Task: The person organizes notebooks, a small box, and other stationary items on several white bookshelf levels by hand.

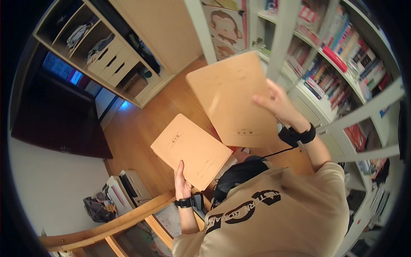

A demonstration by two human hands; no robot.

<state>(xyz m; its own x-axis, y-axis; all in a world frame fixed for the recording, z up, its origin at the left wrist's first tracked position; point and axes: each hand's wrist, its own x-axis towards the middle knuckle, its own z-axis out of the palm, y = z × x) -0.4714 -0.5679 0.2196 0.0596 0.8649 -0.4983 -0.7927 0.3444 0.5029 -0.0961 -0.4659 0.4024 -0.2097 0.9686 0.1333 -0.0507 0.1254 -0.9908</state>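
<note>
My left hand grips the lower left edge of a tan kraft-paper notebook, thumb on its cover; a page edge shows below it, so there may be more than one. Higher and to the right, my right hand pinches the right edge of a larger-looking tan kraft-paper folder, tilted, with faint printing near its lower end. The folder's lower left side comes close to the notebook's right corner; whether they touch I cannot tell. Fingers behind both paper items are hidden. Black straps with small devices circle both wrists.
A white bookcase packed with books stands on the right, its framed glass door open towards me. Wooden railing crosses the lower left. A wardrobe with drawers stands far left, near a dark panel. Below it lies a bag.
</note>
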